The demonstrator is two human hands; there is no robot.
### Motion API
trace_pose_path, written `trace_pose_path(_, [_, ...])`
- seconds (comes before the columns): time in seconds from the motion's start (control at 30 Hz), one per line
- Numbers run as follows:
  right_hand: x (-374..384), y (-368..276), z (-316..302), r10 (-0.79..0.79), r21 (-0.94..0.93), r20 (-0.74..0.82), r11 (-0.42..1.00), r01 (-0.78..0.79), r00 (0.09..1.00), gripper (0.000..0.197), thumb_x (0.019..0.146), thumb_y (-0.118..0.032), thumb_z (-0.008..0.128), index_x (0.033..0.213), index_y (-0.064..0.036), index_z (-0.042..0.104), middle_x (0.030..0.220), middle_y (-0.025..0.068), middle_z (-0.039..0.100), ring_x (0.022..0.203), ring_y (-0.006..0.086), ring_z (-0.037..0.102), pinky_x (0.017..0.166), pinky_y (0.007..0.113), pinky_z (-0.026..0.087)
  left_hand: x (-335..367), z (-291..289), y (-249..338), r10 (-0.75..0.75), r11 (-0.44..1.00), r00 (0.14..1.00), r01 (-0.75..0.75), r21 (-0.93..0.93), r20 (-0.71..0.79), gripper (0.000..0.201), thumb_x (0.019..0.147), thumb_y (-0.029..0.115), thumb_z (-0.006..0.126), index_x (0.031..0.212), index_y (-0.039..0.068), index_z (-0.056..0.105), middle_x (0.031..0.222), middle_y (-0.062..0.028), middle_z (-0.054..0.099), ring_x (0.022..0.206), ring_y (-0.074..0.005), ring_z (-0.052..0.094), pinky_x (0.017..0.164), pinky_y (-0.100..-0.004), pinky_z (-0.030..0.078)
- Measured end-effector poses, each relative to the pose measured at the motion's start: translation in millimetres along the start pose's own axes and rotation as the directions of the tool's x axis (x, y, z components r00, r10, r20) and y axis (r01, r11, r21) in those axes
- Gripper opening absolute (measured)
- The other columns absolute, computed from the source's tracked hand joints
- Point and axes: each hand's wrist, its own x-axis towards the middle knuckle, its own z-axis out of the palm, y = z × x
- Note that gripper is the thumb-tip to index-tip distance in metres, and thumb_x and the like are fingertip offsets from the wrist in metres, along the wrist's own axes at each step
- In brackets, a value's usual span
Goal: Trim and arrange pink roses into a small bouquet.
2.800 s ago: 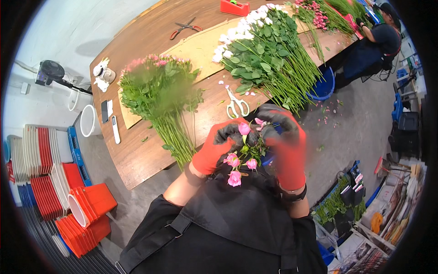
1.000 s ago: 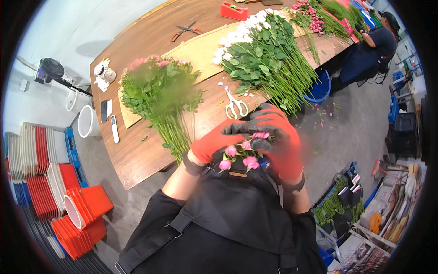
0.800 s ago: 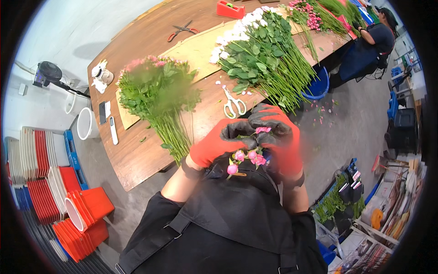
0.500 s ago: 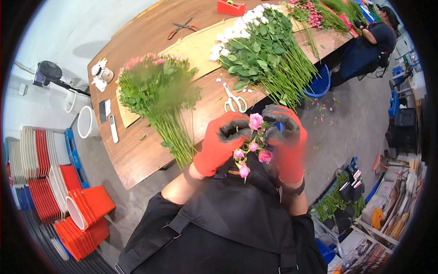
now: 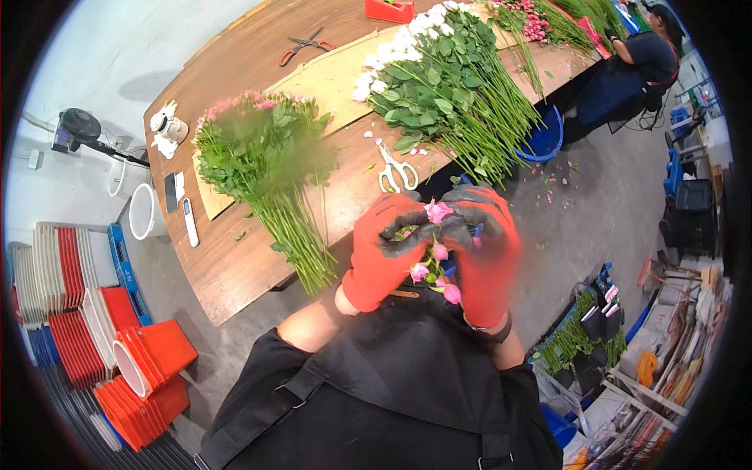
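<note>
Both my hands wear red gloves with dark palms and meet in front of my chest around a spray of pink roses (image 5: 451, 293). My left hand (image 5: 385, 249) curls its fingers about the stem just under the top bloom. Against that same bloom, the fingers of my right hand (image 5: 487, 254) press in from the other side. Smaller pink blooms hang below, between the two gloves; the stem's lower part is hidden. Just beyond my hands, white-handled scissors (image 5: 398, 170) lie at the table's edge.
On the wooden table (image 5: 227, 286) lie pink spray roses (image 5: 262, 157), white roses (image 5: 462, 86), red-handled shears (image 5: 305, 47), a red tape dispenser (image 5: 389, 10) and a phone (image 5: 171, 193). A blue bucket (image 5: 552, 141) stands underneath. A co-worker (image 5: 638, 70) sits at far right.
My right hand has moved left and closed in on the top bloom, covering some of the blooms. The spray has shifted between my hands, and the view has moved slightly.
</note>
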Motion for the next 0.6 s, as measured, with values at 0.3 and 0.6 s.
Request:
trace_pose_path(0.3, [-4.9,11.3,-6.9,0.388,0.435,0.013,0.828,-0.355,0.921,0.028,0.082,0.003,0.073,0.109,0.0017,0.071,0.117,0.0103,0.070,0.109,0.0209,0.066,0.095,0.033,0.052,-2.5,-6.7,-9.5,-0.294,0.845,0.934,0.353,-0.401,0.201,0.033,0.085,-0.004,0.067,0.118,-0.002,0.069,0.106,-0.0067,0.073,0.097,-0.0144,0.066,0.089,-0.0308,0.053])
trace_pose_path(0.6, [4.8,-1.8,-4.7,0.022,0.022,0.046,0.999,-0.023,0.999,0.038,0.076,-0.005,0.082,0.113,-0.0026,0.073,0.117,0.0145,0.070,0.113,0.0319,0.065,0.102,0.040,0.048,-3.6,-8.3,-14.7,-0.181,0.928,0.957,0.242,-0.282,0.226,0.028,0.087,0.002,0.065,0.114,-0.004,0.069,0.107,-0.0073,0.068,0.096,-0.0154,0.063,0.090,-0.0299,0.049])
